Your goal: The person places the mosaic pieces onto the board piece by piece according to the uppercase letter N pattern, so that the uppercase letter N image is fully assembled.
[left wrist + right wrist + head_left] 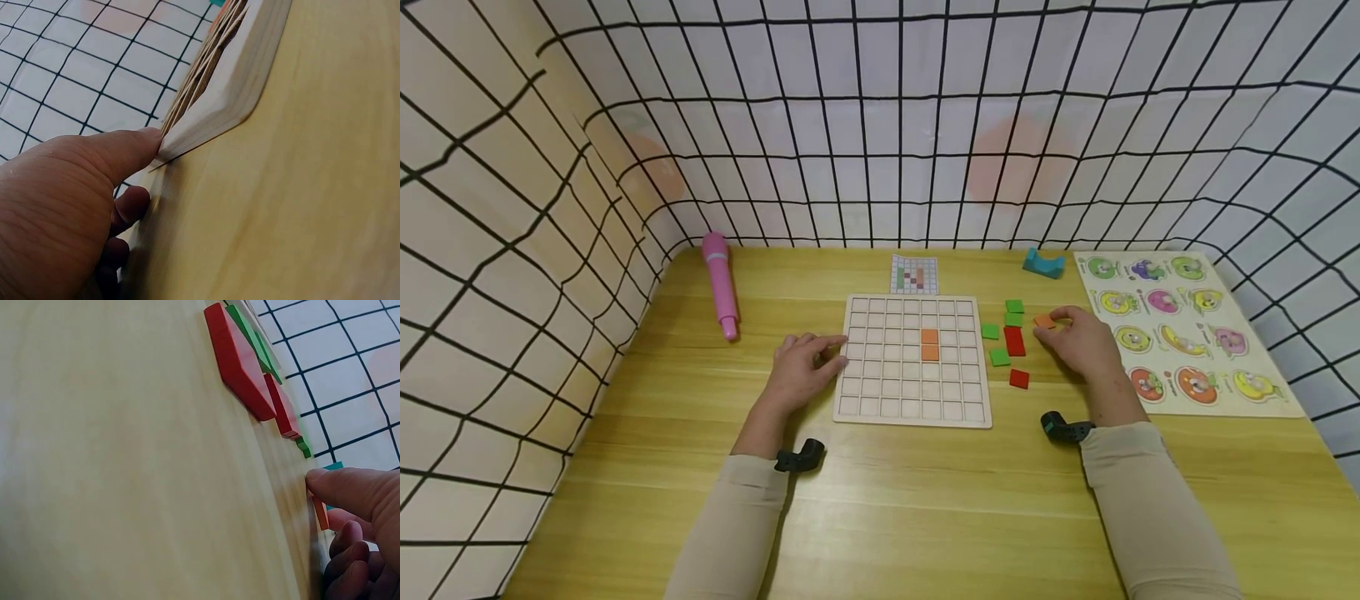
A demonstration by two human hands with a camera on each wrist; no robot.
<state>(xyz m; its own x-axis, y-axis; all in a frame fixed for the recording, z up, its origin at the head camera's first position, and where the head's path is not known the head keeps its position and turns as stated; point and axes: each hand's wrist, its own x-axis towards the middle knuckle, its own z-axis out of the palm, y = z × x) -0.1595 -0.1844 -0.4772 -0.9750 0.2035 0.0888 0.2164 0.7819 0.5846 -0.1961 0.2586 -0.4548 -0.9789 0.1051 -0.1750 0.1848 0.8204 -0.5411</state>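
Observation:
A wooden grid board (880,400) lies flat in the middle of the table, with two orange tiles (929,344) seated one above the other in its cells. My left hand (801,371) rests at the board's left edge, thumb and index fingertips touching its side; the left wrist view shows the thumb (134,150) against the rim. To the right of the board, my right hand (1082,342) pinches an orange tile (1043,321) between thumb and index finger. Beside that hand lie several green tiles (999,357) and red tiles (1014,341), some touching one another.
Behind the board is a small pattern card (914,275). A pink microphone-like stick (722,287) lies at the left. A teal curved block (1043,264) stands at the back right, near a fruit picture sheet (1187,333). Black wire mesh (880,125) encloses the table's back and sides.

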